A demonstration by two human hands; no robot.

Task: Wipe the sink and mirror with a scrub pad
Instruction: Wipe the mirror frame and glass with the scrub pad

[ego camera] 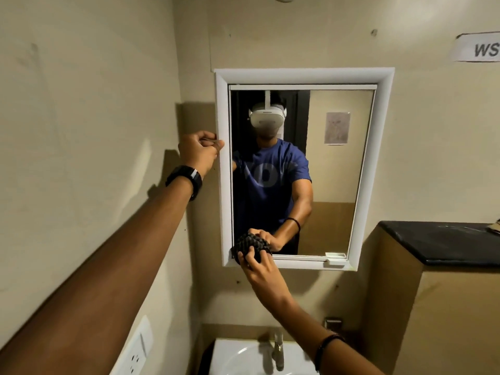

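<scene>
Your right hand (pixel 259 269) has its grip pinched around the dark scrub pad (pixel 250 250), pressing it against the mirror (pixel 332 185) at its lower left corner, where glass meets the white frame (pixel 303 76). Your left hand (pixel 198 152) has its grip curled tight on the mirror's left frame edge, about halfway up. Below the mirror sits the white sink (pixel 238 358) with its tap (pixel 278 350).

One head-worn wide-angle view, close to the wall, faces the white-framed mirror (pixel 303 77) at frame centre; the washbasin (pixel 238 358) sits at the bottom edge.
</scene>
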